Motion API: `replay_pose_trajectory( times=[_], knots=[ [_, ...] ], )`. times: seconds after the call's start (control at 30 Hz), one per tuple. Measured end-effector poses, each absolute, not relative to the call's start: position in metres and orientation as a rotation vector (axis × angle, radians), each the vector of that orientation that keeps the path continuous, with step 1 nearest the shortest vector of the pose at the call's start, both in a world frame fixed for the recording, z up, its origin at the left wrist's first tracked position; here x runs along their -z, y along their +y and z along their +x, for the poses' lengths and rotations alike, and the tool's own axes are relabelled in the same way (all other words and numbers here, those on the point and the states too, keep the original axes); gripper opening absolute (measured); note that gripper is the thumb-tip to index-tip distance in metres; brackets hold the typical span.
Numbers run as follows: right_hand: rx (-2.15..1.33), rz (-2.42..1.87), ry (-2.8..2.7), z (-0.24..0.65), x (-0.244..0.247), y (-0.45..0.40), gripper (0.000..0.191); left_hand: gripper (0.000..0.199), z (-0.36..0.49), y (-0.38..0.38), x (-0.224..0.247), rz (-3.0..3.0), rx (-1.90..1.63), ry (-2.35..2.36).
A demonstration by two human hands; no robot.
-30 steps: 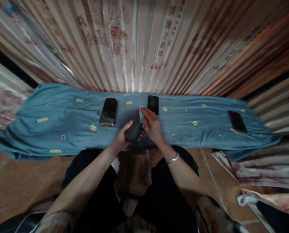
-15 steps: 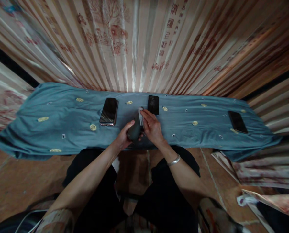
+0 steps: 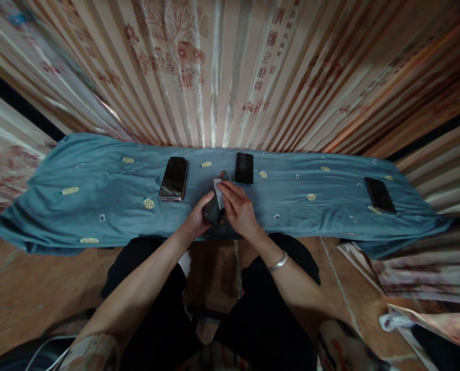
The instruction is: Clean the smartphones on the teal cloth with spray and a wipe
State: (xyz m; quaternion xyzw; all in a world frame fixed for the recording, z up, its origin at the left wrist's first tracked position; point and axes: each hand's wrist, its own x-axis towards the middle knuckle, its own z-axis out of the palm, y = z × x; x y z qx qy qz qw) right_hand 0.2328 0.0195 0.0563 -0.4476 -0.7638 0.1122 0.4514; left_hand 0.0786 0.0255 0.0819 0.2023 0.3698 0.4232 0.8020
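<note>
My left hand (image 3: pixel 198 217) is wrapped round a dark phone (image 3: pixel 213 212), thumb along its near left edge, above the front of the cloth-covered surface. The phone is tilted, its upper end pointing away from me. My right hand (image 3: pixel 239 207) pinches a thin, pale wipe or cloth (image 3: pixel 218 192) and presses it flat on the phone's face. The lower fingers of my left hand are partly hidden under the phone. Just beyond my right hand lies another black phone (image 3: pixel 244 168).
Left of my hands is a stack of phones (image 3: pixel 174 179), and a single dark phone (image 3: pixel 380 195) lies far right. All rest on a blue patterned cloth (image 3: pixel 287 196). A pleated curtain (image 3: pixel 222 103) hangs behind. My knees are against the front edge.
My right hand has slid the pale wipe leftward across the phone. The phone has turned slightly in my left hand. The other phones are unmoved.
</note>
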Motion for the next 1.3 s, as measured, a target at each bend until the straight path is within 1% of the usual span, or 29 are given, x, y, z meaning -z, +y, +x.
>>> replay_pose_trajectory(
  times=[0.1,0.23,0.33,0.57,0.73,0.87,1.07,1.3],
  knots=[
    [-0.266,-1.104,-1.88,0.235,-0.056,0.019,0.047,0.025,0.079,0.024,-0.083,0.452,-0.902,0.834],
    [-0.3,-1.072,-1.938,0.23,-0.058,0.011,0.05,0.018,0.08,0.027,-0.082,0.442,-1.011,0.855],
    [-0.289,-1.064,-1.955,0.229,-0.057,0.01,0.051,0.017,0.08,0.028,-0.078,0.483,-1.038,0.846],
    [-0.226,-1.18,-1.832,0.247,-0.053,0.03,0.05,0.028,0.079,0.018,-0.07,0.731,-0.861,0.859],
    [-0.23,-1.185,-1.776,0.253,-0.054,0.037,0.051,0.022,0.082,0.008,-0.086,0.652,-0.864,0.808],
    [-0.257,-1.178,-1.75,0.25,-0.048,0.038,0.05,0.028,0.082,0.001,-0.101,0.542,-0.906,0.785],
    [-0.306,-1.163,-1.694,0.248,-0.039,0.037,0.042,0.04,0.074,-0.014,-0.116,0.426,-0.996,0.754],
    [-0.354,-1.145,-1.704,0.254,-0.054,0.033,0.041,0.036,0.08,-0.022,-0.129,0.342,-1.024,0.833]
  ],
)
